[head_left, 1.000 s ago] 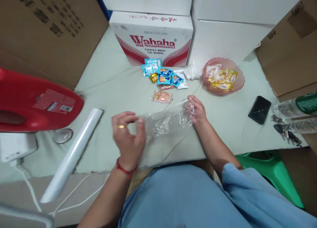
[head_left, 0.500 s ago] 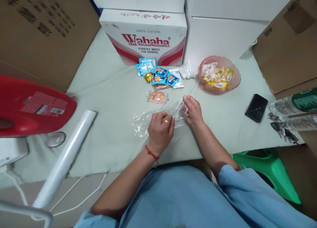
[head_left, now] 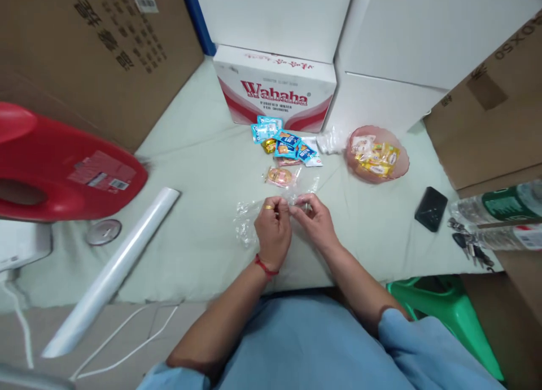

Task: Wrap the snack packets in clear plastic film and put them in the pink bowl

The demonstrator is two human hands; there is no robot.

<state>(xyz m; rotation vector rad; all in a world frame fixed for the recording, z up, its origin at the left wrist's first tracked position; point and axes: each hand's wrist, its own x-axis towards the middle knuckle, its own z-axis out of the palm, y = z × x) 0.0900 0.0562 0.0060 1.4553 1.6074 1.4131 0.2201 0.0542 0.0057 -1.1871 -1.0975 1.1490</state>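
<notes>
Close together over the table, my left hand (head_left: 274,229) and my right hand (head_left: 315,218) pinch a clear plastic bag (head_left: 247,223) between their fingertips. Part of the crinkled bag spreads out left of my left hand, and another part shows beyond the fingers. Just past the bag lies a wrapped biscuit (head_left: 280,176) in pinkish packaging. Behind it is a small pile of blue snack packets (head_left: 288,144) with a gold-wrapped piece (head_left: 269,146) beside them. A pink glass bowl (head_left: 377,172) holding yellow and white packets stands to the right.
A Wahaba-style printed white and red carton (head_left: 275,99) stands at the back. On the left are a red jug (head_left: 63,170), a round lid (head_left: 104,232) and a white roll (head_left: 114,271). A black phone-like object (head_left: 431,209), keys (head_left: 471,248) and bottles (head_left: 503,205) lie right. A green stool (head_left: 457,316) is below.
My hands have come closer together, with the right hand now beside the left fingertips. The bag has bunched between them. The camera view has shifted slightly.
</notes>
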